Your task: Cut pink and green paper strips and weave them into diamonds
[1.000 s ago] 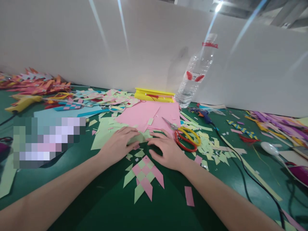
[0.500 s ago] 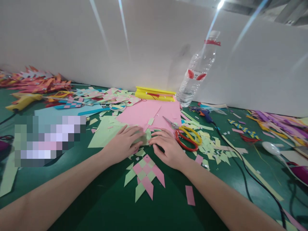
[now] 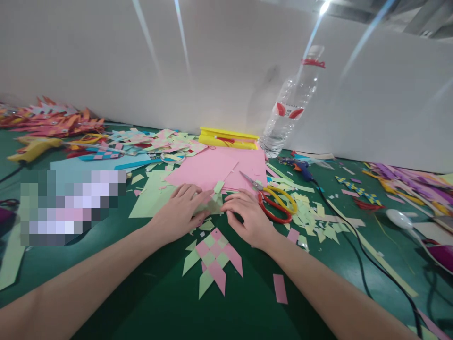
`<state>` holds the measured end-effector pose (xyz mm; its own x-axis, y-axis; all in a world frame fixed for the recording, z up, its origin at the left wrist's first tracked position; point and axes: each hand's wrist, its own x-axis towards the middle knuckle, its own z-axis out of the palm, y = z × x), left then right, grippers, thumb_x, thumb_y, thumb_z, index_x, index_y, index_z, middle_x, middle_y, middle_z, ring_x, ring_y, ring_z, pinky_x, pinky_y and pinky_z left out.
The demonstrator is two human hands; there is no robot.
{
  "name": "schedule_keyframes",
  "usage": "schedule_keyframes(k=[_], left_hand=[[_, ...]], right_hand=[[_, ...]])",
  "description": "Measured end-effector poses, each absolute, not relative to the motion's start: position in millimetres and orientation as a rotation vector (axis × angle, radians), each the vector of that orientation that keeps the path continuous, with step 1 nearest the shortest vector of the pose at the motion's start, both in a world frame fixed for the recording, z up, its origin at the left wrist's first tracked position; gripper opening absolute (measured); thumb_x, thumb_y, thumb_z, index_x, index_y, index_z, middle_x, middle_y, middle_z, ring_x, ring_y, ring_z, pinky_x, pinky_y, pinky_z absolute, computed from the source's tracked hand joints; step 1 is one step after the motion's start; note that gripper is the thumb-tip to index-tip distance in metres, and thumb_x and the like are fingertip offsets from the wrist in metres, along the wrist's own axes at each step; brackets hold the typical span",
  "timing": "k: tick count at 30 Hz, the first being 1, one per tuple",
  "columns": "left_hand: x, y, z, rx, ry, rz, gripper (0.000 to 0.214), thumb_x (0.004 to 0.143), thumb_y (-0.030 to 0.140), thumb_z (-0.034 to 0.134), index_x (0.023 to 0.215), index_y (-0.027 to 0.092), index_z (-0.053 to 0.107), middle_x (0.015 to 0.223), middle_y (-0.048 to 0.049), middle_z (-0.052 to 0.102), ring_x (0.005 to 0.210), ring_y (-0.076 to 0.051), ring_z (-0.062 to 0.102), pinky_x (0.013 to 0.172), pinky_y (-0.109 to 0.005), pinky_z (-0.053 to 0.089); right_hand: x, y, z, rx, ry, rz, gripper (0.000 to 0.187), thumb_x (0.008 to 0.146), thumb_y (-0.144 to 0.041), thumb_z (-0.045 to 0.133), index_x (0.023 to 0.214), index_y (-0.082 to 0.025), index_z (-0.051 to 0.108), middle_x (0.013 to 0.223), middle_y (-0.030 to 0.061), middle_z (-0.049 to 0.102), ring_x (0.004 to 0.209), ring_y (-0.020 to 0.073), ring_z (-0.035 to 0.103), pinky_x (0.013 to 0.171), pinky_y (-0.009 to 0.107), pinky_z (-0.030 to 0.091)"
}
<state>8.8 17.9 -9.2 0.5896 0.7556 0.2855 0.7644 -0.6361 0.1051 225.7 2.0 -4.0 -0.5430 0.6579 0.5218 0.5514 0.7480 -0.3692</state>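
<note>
My left hand [image 3: 182, 210] lies over the edges of a light green sheet [image 3: 147, 196] and a pink sheet [image 3: 201, 167], its fingers stretched out and slightly bent. Just across from it, my right hand [image 3: 249, 218] rests palm down with loosely curved fingers, holding nothing I can see. A small green paper piece [image 3: 218, 187] and a thin strip lie on the pink paper between the hands. Scissors [image 3: 276, 200] with red and yellow handles lie beside my right hand. Nearer to me is a woven pink and green paper fish [image 3: 214, 259], flat on the table.
A leaning plastic bottle [image 3: 292, 106] and a yellow folded paper [image 3: 228, 139] stand at the back. Glue guns [image 3: 35, 147] lie at left and right, with a black cable [image 3: 364, 250]. Paper scraps [image 3: 314, 215] are scattered about. A white spoon [image 3: 399, 219] is at right.
The near left part of the pink sheet has shifted slightly left, and the small green piece and strip have moved a little. My left fingers have bent slightly; my right hand has hardly moved.
</note>
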Motion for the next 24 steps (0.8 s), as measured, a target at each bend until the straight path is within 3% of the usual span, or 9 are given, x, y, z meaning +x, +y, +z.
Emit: schedule_keyframes(k=[5,10,17,24], left_hand=[[10.5,17.4,-10.2,-2.800,-1.342,-0.456,0.042,0.089,0.028,0.043,0.130,0.019,0.042,0.135,-0.0092,0.048,0.127,-0.025,0.036,0.104,-0.043,0.029],[12.4,13.7,-5.0,-2.806,-1.322,-0.362,0.030,0.092,0.031,0.039,0.117,0.026,0.055,0.136,-0.0051,0.049,0.134,-0.025,0.030,0.107,-0.048,0.023],[9.9,15.4,-8.1,-2.807,-1.349,-0.371,0.036,0.090,0.029,0.040,0.123,0.023,0.052,0.134,-0.0063,0.052,0.126,-0.024,0.042,0.107,-0.048,0.024],[8.7,18.4,-8.2,-2.826,-1.374,-0.448,0.041,0.089,0.024,0.038,0.129,0.020,0.046,0.135,-0.0080,0.050,0.121,-0.023,0.046,0.101,-0.042,0.035]], right_hand=[[226.2,3.0,-5.1,-0.900,-2.287,0.197,0.018,0.084,-0.013,0.043,0.087,-0.021,0.060,0.086,0.0059,0.067,0.096,0.0201,0.058,0.095,0.043,0.039],[226.1,4.6,-6.6,-0.898,-2.285,0.200,0.019,0.084,-0.012,0.043,0.088,-0.021,0.059,0.086,0.0052,0.066,0.096,0.0192,0.057,0.093,0.042,0.039],[225.0,4.3,-8.4,-0.885,-2.259,0.193,0.017,0.083,-0.012,0.044,0.089,-0.018,0.059,0.086,0.0061,0.065,0.093,0.0194,0.057,0.090,0.041,0.042],[226.3,4.5,-10.7,-0.921,-2.252,0.224,0.017,0.084,-0.013,0.046,0.095,-0.017,0.057,0.090,0.0071,0.066,0.094,0.0195,0.057,0.089,0.040,0.042]])
